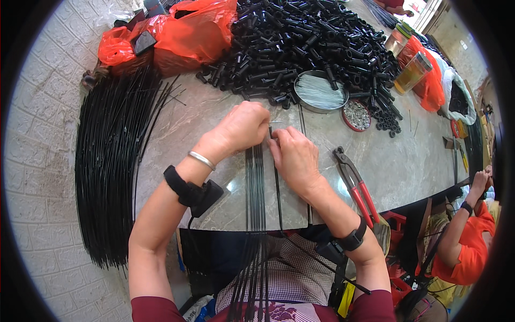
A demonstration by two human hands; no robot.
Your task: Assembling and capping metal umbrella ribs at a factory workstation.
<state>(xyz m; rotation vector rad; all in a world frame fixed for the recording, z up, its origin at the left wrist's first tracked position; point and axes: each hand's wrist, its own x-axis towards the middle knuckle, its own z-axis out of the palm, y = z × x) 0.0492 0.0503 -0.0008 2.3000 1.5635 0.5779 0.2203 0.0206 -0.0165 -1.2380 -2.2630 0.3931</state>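
Note:
My left hand (244, 124) is closed, its fingertips pinched beside the upper end of a thin black rod (277, 188). What those fingertips hold, if anything, is too small to make out. The same rod is gripped near its top by my right hand (295, 158), thumb and fingers together. Below my left hand, several parallel black rods (255, 188) lie across the table edge and run down over my lap. Another dark rod (303, 126) passes behind my right hand. Pincers (358, 196) with red handles lie to the right of that hand.
Beyond my hands stand a round tin (322, 110) of thin pale wires and a red-rimmed dish (356, 130) of small metal bits. A large heap of black tubular parts (306, 43) covers the back. Black rods (110, 172) pile at left, near red bags (196, 40). A co-worker (464, 247) sits right.

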